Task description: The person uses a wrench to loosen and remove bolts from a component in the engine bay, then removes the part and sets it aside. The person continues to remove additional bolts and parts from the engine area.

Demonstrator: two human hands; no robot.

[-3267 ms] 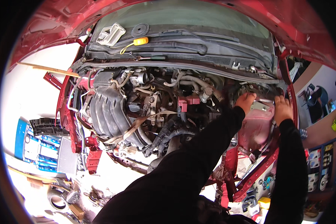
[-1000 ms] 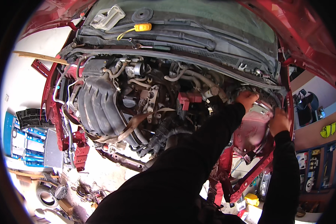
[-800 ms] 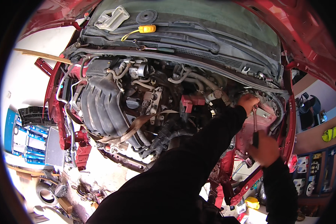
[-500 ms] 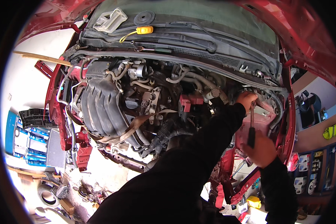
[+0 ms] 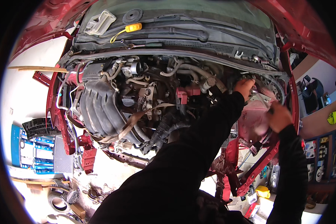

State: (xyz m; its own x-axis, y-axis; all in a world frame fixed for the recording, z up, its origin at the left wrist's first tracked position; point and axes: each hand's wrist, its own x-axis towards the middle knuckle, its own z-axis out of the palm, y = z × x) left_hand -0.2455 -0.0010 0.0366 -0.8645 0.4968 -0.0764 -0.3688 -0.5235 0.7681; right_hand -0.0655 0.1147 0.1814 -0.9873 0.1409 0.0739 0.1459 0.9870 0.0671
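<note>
The pale floor (image 5: pixel 107 171) and white wall (image 5: pixel 24 91) are brightly lit.

Past the ribbed black intake manifold (image 5: pixel 101 106), toward the windshield (image 5: pixel 212 13), lies a ratchet with a green handle (image 5: pixel 153 44); farther beyond the manifold are a yellow device with a looped strap (image 5: pixel 133 27), a toothed dark disc (image 5: pixel 133 16) and a pale, hollowed bracket (image 5: pixel 100 23). To the manifold's left, a wooden plank (image 5: pixel 37 69) juts out, and farther out on that side are blue-and-white boxes (image 5: pixel 44 161) beside a silvery mesh panel (image 5: pixel 64 155). Well to the manifold's right are a black chair (image 5: pixel 313 89) and a yellow high-visibility vest (image 5: pixel 335 116).
</note>
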